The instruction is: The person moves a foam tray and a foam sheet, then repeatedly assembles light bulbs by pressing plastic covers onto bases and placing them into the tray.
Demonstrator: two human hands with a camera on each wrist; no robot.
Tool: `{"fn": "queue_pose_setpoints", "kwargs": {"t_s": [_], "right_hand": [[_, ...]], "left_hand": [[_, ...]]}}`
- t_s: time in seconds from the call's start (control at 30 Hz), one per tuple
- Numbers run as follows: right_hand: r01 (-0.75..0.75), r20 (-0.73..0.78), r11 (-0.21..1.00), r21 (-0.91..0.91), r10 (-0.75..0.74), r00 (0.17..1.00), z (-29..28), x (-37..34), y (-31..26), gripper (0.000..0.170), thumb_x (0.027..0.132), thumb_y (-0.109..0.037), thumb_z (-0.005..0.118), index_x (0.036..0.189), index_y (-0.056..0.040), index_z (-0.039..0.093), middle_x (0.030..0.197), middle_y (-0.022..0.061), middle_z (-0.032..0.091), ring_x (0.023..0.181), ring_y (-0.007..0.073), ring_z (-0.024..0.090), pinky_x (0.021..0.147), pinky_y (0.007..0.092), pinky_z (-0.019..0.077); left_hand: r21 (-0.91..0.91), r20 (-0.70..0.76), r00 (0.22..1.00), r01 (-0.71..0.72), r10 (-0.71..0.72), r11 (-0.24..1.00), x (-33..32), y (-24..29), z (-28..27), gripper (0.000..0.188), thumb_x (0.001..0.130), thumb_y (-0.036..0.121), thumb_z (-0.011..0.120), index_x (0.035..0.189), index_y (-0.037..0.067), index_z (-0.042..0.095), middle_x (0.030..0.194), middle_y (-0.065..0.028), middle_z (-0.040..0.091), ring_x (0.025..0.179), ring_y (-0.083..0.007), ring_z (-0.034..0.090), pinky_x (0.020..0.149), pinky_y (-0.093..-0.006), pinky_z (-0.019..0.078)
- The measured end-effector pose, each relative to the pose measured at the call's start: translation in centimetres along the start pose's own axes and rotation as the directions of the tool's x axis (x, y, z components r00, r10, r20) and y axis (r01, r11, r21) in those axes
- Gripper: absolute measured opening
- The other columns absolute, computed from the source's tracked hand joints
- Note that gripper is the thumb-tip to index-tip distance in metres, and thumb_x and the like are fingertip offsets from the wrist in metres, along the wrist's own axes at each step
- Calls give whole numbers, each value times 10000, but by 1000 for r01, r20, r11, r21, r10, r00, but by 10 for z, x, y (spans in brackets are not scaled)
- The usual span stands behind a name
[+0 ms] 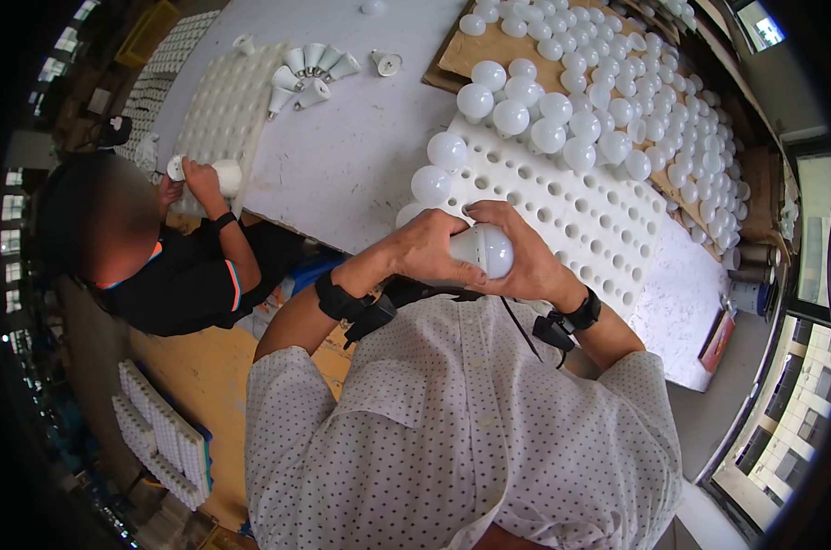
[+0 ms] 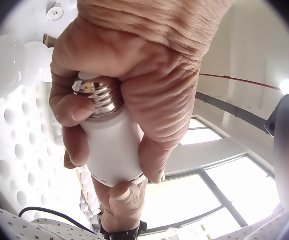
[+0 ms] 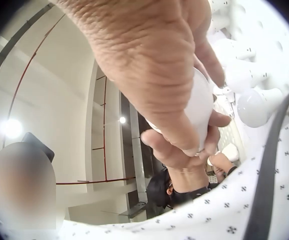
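Observation:
Both hands hold one white light bulb in front of the chest. In the head view its round dome (image 1: 498, 253) faces the right hand. My left hand (image 1: 430, 246) grips the base end; the left wrist view shows fingers and thumb curled round the white housing (image 2: 113, 147), with the silver screw cap (image 2: 104, 100) near the palm. My right hand (image 1: 532, 259) is wrapped about the dome side, and the right wrist view shows the white dome (image 3: 200, 107) partly hidden behind that hand. A white foam tray (image 1: 562, 202) with rows of holes lies just beyond the hands.
Several bulbs (image 1: 448, 151) stand along the foam tray's left and far edges. Many white domes cover cardboard (image 1: 452, 55) at the back right. Bulb housings (image 1: 315, 69) lie on the table at the back. At left, another person (image 1: 195, 266) works beside a second tray (image 1: 232, 101).

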State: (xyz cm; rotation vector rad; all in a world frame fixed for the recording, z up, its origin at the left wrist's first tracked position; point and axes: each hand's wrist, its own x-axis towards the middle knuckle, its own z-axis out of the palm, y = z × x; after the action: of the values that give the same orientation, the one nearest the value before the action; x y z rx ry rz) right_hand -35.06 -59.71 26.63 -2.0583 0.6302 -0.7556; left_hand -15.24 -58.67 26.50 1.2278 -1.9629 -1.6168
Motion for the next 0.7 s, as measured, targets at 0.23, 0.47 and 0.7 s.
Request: {"fn": "queue_pose_setpoints", "kwargs": {"t_s": [0.23,0.47,0.7], "right_hand": [[115,-88,993,22,-113,990,12,-7,13,584,558,-60,728,1094,-49,495,1054,126,494,1003,281,504,841,358,436],[33,-59,989,144,-25,998,14,-10,16,610,524,-60,753,1086,-55,515,1026,117,510,959,262,516,808,356,450],[156,-163,980,122,-136,977,23,-11,12,554,535,-53,740,1046,-59,528,969,93,514,881,245,511,759,340,437]], "left_hand": [[-87,-89,989,-126,118,988,5,4,6,562,666,397,703,934,-86,600,839,-188,637,738,-228,634,645,-307,504],[-452,86,995,83,-49,888,6,3,12,563,714,384,669,997,-93,571,843,-184,620,605,-188,621,466,-228,506],[-261,137,983,155,-123,953,6,9,12,465,678,272,646,964,-84,561,846,-146,607,666,-162,608,497,-233,508]]}}
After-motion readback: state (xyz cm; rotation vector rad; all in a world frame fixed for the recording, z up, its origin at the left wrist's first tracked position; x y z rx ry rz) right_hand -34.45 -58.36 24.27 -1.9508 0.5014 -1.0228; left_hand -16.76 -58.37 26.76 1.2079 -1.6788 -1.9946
